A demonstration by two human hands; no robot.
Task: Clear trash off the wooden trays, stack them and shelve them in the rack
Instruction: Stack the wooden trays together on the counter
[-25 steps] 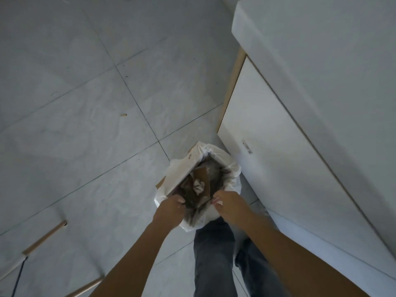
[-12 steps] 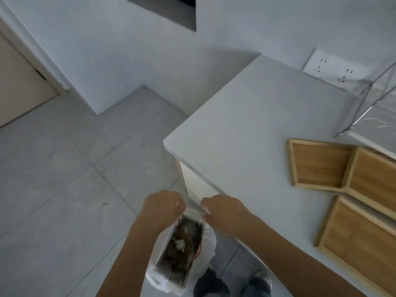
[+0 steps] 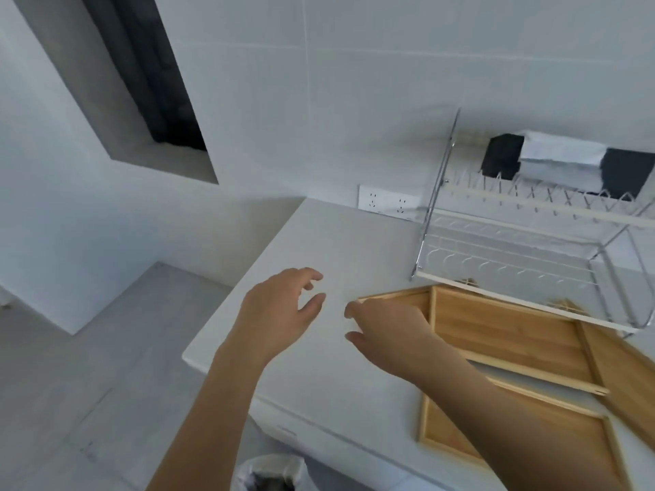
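Both hands, left (image 3: pixel 280 310) and right (image 3: pixel 386 331), released the bag (image 3: pixel 269 473); nothing legible.

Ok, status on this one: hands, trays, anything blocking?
Left hand and right hand open, empty, above counter. Wooden trays bare, unstacked, by the rack. Nothing blocking.

Legible text, labels, brands, numbers, signs: none. The wooden trays (image 3: pixel 510 334), the white counter (image 3: pixel 340 249), the wire rack (image 3: pixel 514 249) and the wall socket plate (image 3: pixel 386 202) all show plain surfaces with no print or marking that can be read. The dark-and-white item behind the rack (image 3: pixel 563 157) is too blurred to tell whether it carries any lettering.
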